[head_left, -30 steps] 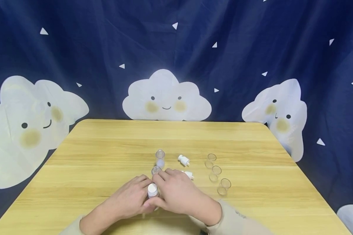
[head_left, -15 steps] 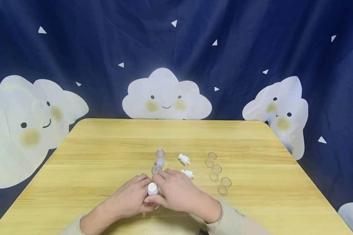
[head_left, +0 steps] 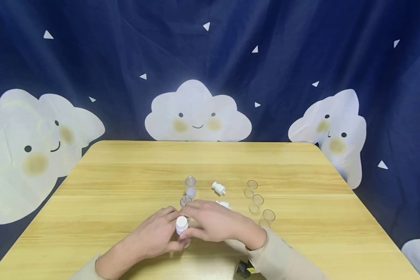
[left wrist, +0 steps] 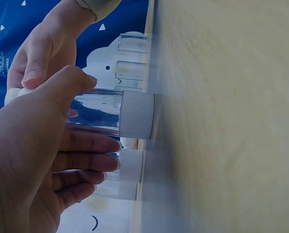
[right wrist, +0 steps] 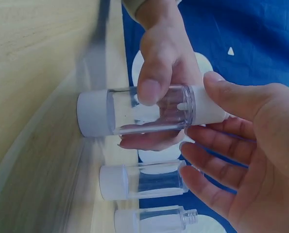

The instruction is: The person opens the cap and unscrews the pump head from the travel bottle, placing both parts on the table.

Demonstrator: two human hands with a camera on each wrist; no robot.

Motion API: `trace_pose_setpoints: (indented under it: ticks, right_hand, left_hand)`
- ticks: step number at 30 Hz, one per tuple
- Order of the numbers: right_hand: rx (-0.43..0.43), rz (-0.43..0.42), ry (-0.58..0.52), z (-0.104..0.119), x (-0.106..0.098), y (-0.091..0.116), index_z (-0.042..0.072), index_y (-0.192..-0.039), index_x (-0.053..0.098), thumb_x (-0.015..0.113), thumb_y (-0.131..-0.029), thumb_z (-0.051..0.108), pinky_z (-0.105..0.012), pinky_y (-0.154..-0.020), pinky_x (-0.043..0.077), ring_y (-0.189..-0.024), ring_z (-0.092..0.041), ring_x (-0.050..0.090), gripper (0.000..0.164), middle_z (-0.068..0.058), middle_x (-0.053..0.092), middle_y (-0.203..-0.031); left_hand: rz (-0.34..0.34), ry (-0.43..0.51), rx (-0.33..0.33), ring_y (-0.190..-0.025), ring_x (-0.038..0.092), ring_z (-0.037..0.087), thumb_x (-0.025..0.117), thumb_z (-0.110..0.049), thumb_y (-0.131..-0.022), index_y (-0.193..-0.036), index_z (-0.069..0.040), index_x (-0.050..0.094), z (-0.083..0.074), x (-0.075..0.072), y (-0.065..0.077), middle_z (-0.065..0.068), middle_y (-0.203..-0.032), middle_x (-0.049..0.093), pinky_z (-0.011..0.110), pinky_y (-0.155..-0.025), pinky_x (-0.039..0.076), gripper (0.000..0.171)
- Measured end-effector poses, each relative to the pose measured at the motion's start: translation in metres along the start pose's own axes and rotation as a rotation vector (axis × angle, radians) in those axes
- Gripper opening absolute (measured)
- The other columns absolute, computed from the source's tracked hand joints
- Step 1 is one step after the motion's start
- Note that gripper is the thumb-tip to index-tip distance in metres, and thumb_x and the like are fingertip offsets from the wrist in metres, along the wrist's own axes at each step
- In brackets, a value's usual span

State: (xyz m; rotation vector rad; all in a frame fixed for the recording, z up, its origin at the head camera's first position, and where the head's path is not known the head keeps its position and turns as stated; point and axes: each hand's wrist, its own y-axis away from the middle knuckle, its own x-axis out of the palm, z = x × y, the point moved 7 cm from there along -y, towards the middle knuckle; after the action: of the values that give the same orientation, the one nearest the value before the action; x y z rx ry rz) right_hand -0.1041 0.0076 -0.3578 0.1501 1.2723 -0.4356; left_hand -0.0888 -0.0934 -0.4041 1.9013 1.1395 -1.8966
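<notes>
My left hand (head_left: 154,237) grips the clear body of an upright pump bottle (right wrist: 122,114) with a white base, the thumb on one side and fingers on the other. That base stands right at the tabletop in both wrist views. At the bottle's top, my right hand (head_left: 213,221) has its thumb and index finger around the white pump top (right wrist: 205,107), its other fingers loosely bent beside it. Two more clear bottles stand just beyond the hands, a far one (head_left: 190,186) and a nearer one (head_left: 186,200), the latter partly hidden; the right wrist view shows open threaded necks.
On the wooden table (head_left: 126,171) lie two white pump heads, one whole (head_left: 218,188) and one (head_left: 224,204) partly behind my right hand. Several clear cylindrical covers (head_left: 256,204) stand in a row to the right. A black object (head_left: 244,268) shows by the right sleeve.
My right hand has turned slightly at the pump top, its thumb shifting right and its wrist swinging up. The left hand and bottle stay put. The black object by the sleeve shows more.
</notes>
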Motion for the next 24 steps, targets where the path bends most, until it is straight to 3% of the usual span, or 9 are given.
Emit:
trace_pose_setpoints:
  ticks: [3, 6, 9, 13, 17, 20, 24]
  right_hand:
    - [0.004, 0.014, -0.022, -0.001, 0.000, 0.001, 0.017, -0.132, 0.055, 0.056, -0.095, 0.049, -0.021, -0.101, 0.040, -0.114, -0.007, 0.054, 0.049, 0.006, 0.059, -0.123]
    - [0.043, -0.006, -0.006, -0.001, -0.003, 0.003, 0.019, -0.133, 0.054, 0.056, -0.093, 0.056, -0.026, -0.100, 0.044, -0.118, -0.009, 0.053, 0.054, 0.007, 0.059, -0.128]
    - [0.074, -0.062, 0.074, 0.000, -0.006, 0.005, 0.019, -0.125, 0.057, 0.056, -0.089, 0.062, -0.026, -0.088, 0.050, -0.106, -0.009, 0.058, 0.056, 0.008, 0.061, -0.118]
    - [0.036, -0.154, 0.270, 0.009, -0.007, 0.004, 0.016, -0.106, 0.059, 0.056, -0.086, 0.066, -0.022, -0.070, 0.048, -0.082, -0.007, 0.055, 0.054, 0.010, 0.058, -0.094]
    - [0.009, -0.233, 0.452, 0.018, -0.004, 0.003, 0.014, -0.096, 0.058, 0.053, -0.087, 0.069, -0.024, -0.064, 0.047, -0.071, -0.010, 0.052, 0.056, 0.008, 0.056, -0.086]
    - [0.029, -0.268, 0.514, 0.020, -0.002, 0.003, 0.014, -0.096, 0.059, 0.049, -0.088, 0.069, -0.026, -0.063, 0.048, -0.070, -0.011, 0.053, 0.057, 0.007, 0.057, -0.085]
    - [0.037, -0.279, 0.511, 0.021, 0.000, 0.001, 0.014, -0.098, 0.060, 0.050, -0.091, 0.066, -0.025, -0.062, 0.048, -0.069, -0.011, 0.052, 0.054, 0.007, 0.054, -0.082]
  left_hand:
    - [0.016, -0.007, -0.009, -0.094, 0.054, 0.010, 0.069, -0.050, -0.083, -0.100, -0.017, 0.067, 0.001, 0.000, 0.000, -0.009, -0.103, 0.062, 0.029, -0.085, 0.050, 0.037]
    - [0.025, -0.016, -0.014, -0.094, 0.054, 0.010, 0.066, -0.052, -0.085, -0.111, -0.012, 0.067, 0.001, 0.001, 0.001, -0.007, -0.108, 0.063, 0.029, -0.087, 0.049, 0.048]
    - [0.023, -0.014, -0.010, -0.093, 0.053, 0.010, 0.064, -0.053, -0.087, -0.108, -0.014, 0.067, 0.001, 0.001, 0.001, -0.008, -0.107, 0.063, 0.028, -0.086, 0.049, 0.044]
    - [0.009, -0.015, 0.004, -0.094, 0.055, 0.010, 0.062, -0.051, -0.089, -0.099, -0.018, 0.067, 0.001, 0.001, 0.001, -0.009, -0.100, 0.063, 0.029, -0.086, 0.050, 0.034]
    - [-0.014, -0.009, 0.026, -0.094, 0.056, 0.010, 0.065, -0.044, -0.087, -0.098, -0.019, 0.066, 0.000, 0.000, 0.001, -0.010, -0.095, 0.061, 0.029, -0.085, 0.050, 0.027]
    - [-0.046, -0.007, 0.055, -0.092, 0.057, 0.010, 0.070, -0.040, -0.081, -0.098, -0.020, 0.065, -0.001, -0.001, 0.001, -0.011, -0.094, 0.061, 0.029, -0.083, 0.050, 0.026]
    - [-0.056, -0.007, 0.069, -0.092, 0.057, 0.009, 0.073, -0.040, -0.078, -0.100, -0.020, 0.065, -0.001, -0.001, 0.002, -0.011, -0.095, 0.060, 0.028, -0.082, 0.050, 0.031]
